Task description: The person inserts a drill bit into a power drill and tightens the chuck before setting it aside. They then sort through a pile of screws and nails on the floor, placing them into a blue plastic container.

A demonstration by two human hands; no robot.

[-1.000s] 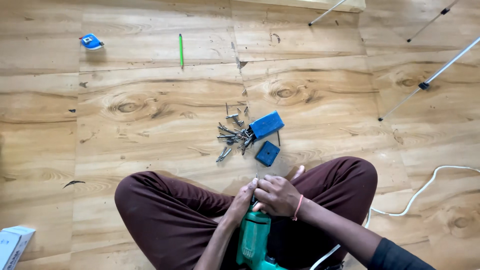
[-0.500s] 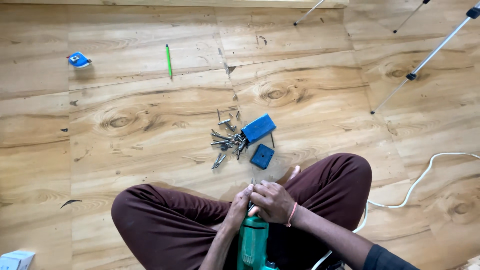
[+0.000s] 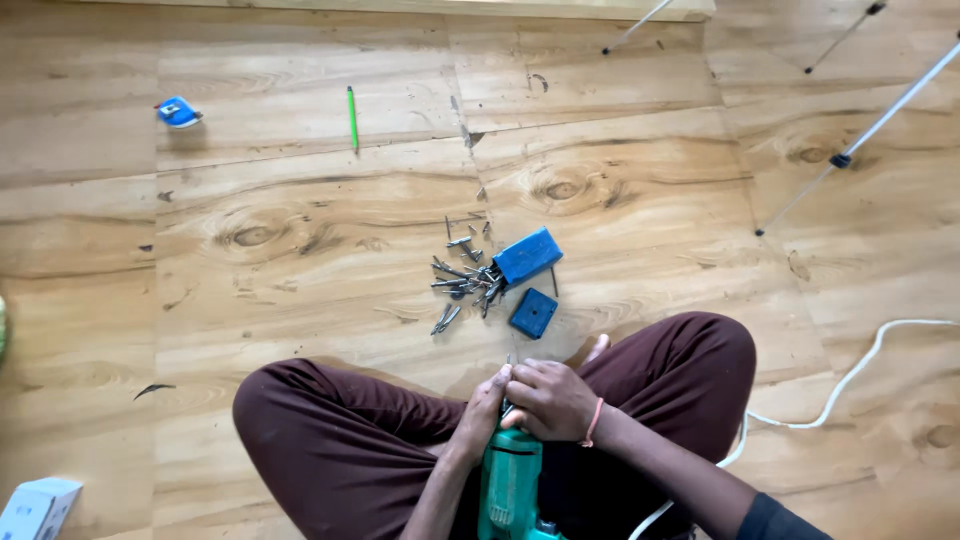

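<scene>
I sit cross-legged on a wooden floor with a green power drill [image 3: 510,485] resting in my lap, nose pointing away from me. My left hand [image 3: 482,412] pinches the front of the drill at its chuck. My right hand [image 3: 550,398] closes over the same spot from the right, and a thin metal bit tip [image 3: 509,361] sticks up between the fingers. Just ahead of my knees lie several loose drill bits and screws [image 3: 462,275], beside a tipped blue case [image 3: 527,255] and its separate blue lid [image 3: 533,312].
A green pencil [image 3: 352,117] and a blue tape measure [image 3: 178,112] lie further off on the floor. White tripod legs [image 3: 850,145] stand at the upper right. A white cable [image 3: 850,370] curls at my right. A white box corner [image 3: 35,508] shows at bottom left.
The view has drifted so that the floor items sit slightly further right in the picture. Both hands stay on the drill's front end with only small finger movement.
</scene>
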